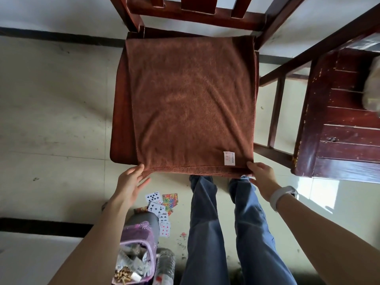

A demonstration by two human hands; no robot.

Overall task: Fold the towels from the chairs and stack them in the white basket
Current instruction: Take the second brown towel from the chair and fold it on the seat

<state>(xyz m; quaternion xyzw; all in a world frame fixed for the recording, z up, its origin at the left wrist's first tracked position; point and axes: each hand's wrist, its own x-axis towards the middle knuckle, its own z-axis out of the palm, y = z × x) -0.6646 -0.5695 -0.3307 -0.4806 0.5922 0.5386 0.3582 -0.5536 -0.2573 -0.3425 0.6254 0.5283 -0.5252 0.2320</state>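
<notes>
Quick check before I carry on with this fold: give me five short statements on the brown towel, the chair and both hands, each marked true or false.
1. The brown terry towel lies spread flat on the dark red wooden chair seat. True.
2. The left hand and the right hand are at the towel's two near corners. True.
3. The towel's small white label sits near the left hand. False: it is by the right hand's corner.
4. The white basket stands on the seat. False: no white basket is in view.
5. Scattered playing cards lie on the floor near the left forearm. True.
</notes>
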